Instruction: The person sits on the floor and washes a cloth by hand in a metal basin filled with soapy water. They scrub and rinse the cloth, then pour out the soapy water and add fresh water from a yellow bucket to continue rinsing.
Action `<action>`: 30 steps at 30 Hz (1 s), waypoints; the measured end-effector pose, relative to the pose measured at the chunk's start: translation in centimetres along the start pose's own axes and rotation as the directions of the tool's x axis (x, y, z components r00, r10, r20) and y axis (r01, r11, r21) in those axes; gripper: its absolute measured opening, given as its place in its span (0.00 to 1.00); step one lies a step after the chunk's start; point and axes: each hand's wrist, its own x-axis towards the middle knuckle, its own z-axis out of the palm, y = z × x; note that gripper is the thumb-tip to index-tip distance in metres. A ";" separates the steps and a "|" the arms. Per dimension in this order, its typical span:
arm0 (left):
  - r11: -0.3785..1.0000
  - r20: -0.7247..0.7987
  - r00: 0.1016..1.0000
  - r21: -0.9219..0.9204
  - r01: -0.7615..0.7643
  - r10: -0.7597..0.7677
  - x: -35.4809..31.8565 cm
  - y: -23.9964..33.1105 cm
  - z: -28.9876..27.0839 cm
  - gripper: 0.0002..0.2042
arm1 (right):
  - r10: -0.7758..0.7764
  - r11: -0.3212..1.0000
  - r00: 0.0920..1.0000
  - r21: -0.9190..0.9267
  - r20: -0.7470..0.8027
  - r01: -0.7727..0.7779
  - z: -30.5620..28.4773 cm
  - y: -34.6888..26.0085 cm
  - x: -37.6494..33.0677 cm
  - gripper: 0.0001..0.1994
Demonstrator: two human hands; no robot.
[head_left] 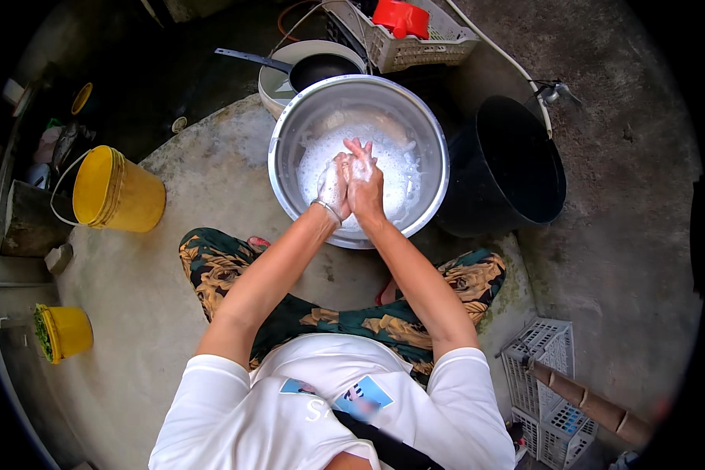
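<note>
Suds coat both hands, pressed palm to palm over the large round steel basin (pixel 358 160) of foamy white water at twelve o'clock. Left hand (pixel 333 186) and right hand (pixel 364 182) touch, fingers (pixel 358 149) extended and flat together, grasping nothing. A black plastic tub (pixel 517 168) sits at two o'clock, a tipped yellow plastic bucket (pixel 117 192) at ten o'clock.
</note>
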 end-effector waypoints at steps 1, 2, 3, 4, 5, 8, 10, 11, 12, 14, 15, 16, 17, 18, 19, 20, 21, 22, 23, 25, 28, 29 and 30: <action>0.999 -0.141 0.990 -0.034 -0.014 0.009 1.2 0.2 -1.1 0.24 | -0.039 0.999 0.999 0.025 -0.037 0.040 0.8 -1.1 -1.3 0.13; 0.987 -0.038 0.997 -0.143 -0.077 0.072 0.6 0.5 -1.2 0.22 | -0.092 0.979 0.995 -0.184 -0.044 0.083 1.3 -0.7 -2.0 0.13; 0.994 -0.007 0.997 -0.069 -0.081 0.081 0.3 0.1 -0.8 0.21 | -0.054 0.996 0.997 -0.074 -0.057 0.050 0.9 -0.2 -1.3 0.13; 0.996 0.024 0.996 0.003 -0.088 0.088 0.2 -0.3 -0.4 0.21 | -0.015 0.999 0.998 0.036 -0.064 0.017 -0.1 0.4 0.1 0.13; 0.992 0.131 0.988 -0.101 -0.072 0.085 0.5 -1.4 -1.1 0.18 | 0.042 0.992 0.996 0.125 -0.076 -0.033 -1.5 1.7 1.5 0.13; 0.989 -0.037 0.989 -0.010 -0.144 0.144 -0.2 -0.1 0.7 0.16 | 0.069 0.995 0.994 0.080 -0.089 -0.062 -1.8 0.1 1.9 0.14; 0.966 -0.076 0.988 -0.211 -0.151 0.138 0.9 -0.1 -0.9 0.12 | 0.019 1.000 0.999 0.015 -0.039 -0.019 -0.3 -1.2 0.2 0.15; 0.802 0.049 0.998 -0.594 0.066 -0.046 3.6 -0.6 -4.2 0.13 | 0.020 0.997 1.000 0.081 -0.016 -0.018 1.3 -2.6 -0.6 0.16; 0.879 -0.036 0.996 -0.474 0.053 -0.080 3.4 -0.9 -3.9 0.13 | 0.045 0.992 0.999 0.115 -0.018 -0.043 1.2 -2.5 -1.6 0.16; 0.925 0.416 0.899 -0.378 0.032 0.139 5.8 0.2 -11.9 0.16 | 0.011 0.999 0.999 0.040 0.034 -0.013 4.2 -3.3 -2.7 0.16; 0.976 0.008 0.977 0.030 -0.214 0.214 4.7 -2.2 -7.5 0.20 | 0.010 1.000 1.000 0.030 -0.015 -0.009 2.0 -0.6 -1.8 0.17; 0.989 -0.113 0.987 -0.085 -0.124 0.114 1.8 -2.7 -2.6 0.08 | -0.001 1.000 0.998 0.028 -0.068 0.003 -0.4 1.3 -0.8 0.17; 0.986 -0.234 0.965 -0.092 -0.140 0.115 0.2 -2.5 -0.8 0.08 | 0.101 0.988 0.990 0.130 -0.098 -0.088 -1.4 3.2 0.5 0.17; 0.980 -0.106 0.989 -0.157 -0.123 0.107 0.1 -2.6 -0.7 0.08 | 0.105 0.987 0.990 0.130 -0.097 -0.091 -1.4 2.4 0.6 0.17; 0.984 -0.127 0.989 -0.152 -0.088 0.069 0.7 -2.5 -0.4 0.08 | 0.110 0.987 0.989 0.131 -0.099 -0.097 -1.5 1.5 0.7 0.16; 0.988 -0.180 0.982 -0.133 -0.073 0.048 0.5 -1.4 -0.7 0.08 | 0.129 0.980 0.989 0.160 -0.073 -0.116 -0.4 1.1 0.5 0.16; 0.969 -0.156 0.985 -0.222 -0.104 0.070 0.9 -1.0 -1.5 0.08 | 0.052 0.994 0.998 0.098 -0.021 -0.050 1.1 -1.0 -1.4 0.16; 0.942 -0.131 0.987 -0.308 -0.132 0.096 1.4 -0.5 -2.5 0.08 | -0.024 0.999 0.999 0.040 0.035 0.022 2.2 -2.1 -2.3 0.16; 0.906 -0.085 0.990 -0.400 -0.140 0.115 1.8 -0.3 -2.5 0.07 | -0.137 0.991 0.991 0.001 0.004 0.137 1.6 -0.7 -1.1 0.16; 0.966 -0.210 0.975 -0.225 -0.124 0.076 0.2 -0.6 0.5 0.06 | -0.037 0.993 0.999 0.107 -0.036 0.040 -0.6 2.0 1.1 0.16; 0.970 -0.328 0.930 -0.119 -0.213 0.164 -0.2 0.4 0.8 0.07 | 0.321 0.906 0.947 0.288 0.012 -0.311 1.0 -1.5 0.3 0.17; 0.945 -0.374 0.908 -0.182 -0.273 0.190 -0.3 1.3 1.3 0.08 | 0.195 0.969 0.981 0.159 -0.020 -0.189 1.7 -2.6 -0.7 0.17; 0.944 -0.387 0.902 -0.180 -0.277 0.191 -1.0 2.1 1.2 0.08 | 0.068 0.997 0.998 0.049 -0.012 -0.068 3.5 -4.4 -2.0 0.17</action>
